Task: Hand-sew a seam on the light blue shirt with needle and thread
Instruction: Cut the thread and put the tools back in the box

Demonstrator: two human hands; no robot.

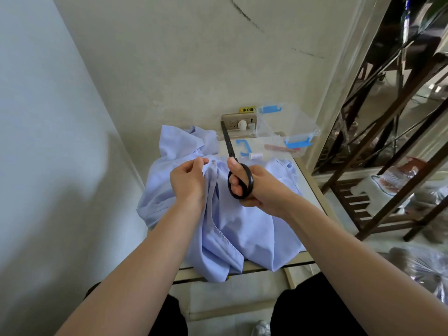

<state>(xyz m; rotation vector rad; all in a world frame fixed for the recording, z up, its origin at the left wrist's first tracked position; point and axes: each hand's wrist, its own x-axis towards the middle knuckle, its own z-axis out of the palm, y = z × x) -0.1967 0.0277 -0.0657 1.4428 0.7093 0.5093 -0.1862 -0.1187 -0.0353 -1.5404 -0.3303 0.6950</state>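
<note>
the light blue shirt (242,229) lies bunched over most of the desk (306,175), with one hem hanging past the near edge. a long seam runs up its middle toward the far edge, and both hands meet at the top of that seam.

the left hand (188,180) is clenched into a pinch, thumb against forefinger, and lifts a small peak of the shirt. whether a needle or thread is also in that pinch is too fine to tell. holding the cloth up like this likely keeps the stitch line taut and clear of the layers below.

the right hand (264,190) grasps a pair of black scissors (250,181), fingers through the handle loop and thumb along the shaft. the closed blades point away toward the far edge, just beside the pinch. this reads as getting ready to snip a thread end, so the sewing seems at or near a cut.

a small spool (256,155) lies near the far right corner, and a clear box (291,122) with blue latches stands open behind it, within easy reach.

a wall socket (238,124) sits at the far edge. the yellow sticker (246,109) above it reads "小心触", with the rest hidden by the box.
</note>
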